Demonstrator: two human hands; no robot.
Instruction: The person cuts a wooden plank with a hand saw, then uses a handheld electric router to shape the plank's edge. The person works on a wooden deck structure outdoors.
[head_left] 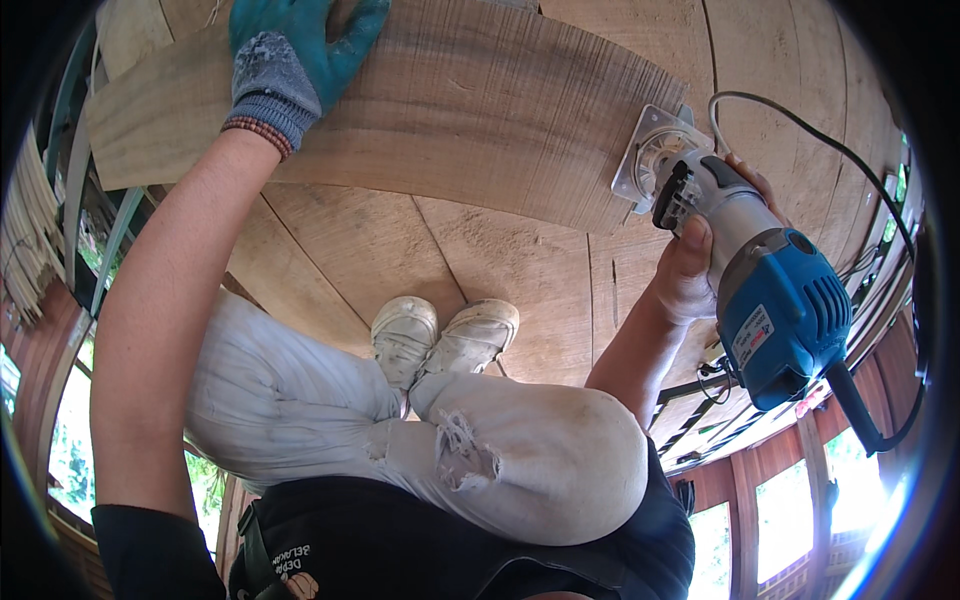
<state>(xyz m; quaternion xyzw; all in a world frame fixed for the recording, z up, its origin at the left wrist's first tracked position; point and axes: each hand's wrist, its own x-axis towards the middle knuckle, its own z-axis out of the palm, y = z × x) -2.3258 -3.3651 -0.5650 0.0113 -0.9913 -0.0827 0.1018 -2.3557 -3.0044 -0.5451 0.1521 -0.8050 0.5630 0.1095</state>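
A long, slightly curved wooden board (450, 115) lies across the upper part of the head view. On its left part rests my left hand (300, 65) in a teal-coated grey glove, thumb spread away from the other fingers, whose tips are partly cut off by the upper edge. My bare right hand (688, 265) is wrapped round a blue and silver trim router (785, 305), which is tilted on its side. The router's clear square base plate (630, 165) is at the board's right end; whether the bit touches the wood is hidden.
Wide planks with sawdust (510, 235) form the floor beneath the board. My pale shoes (440, 335) and bent knees are close below it. A black power cord (850, 150) loops along the right side. Thin wooden strips (30, 220) stand at the far left.
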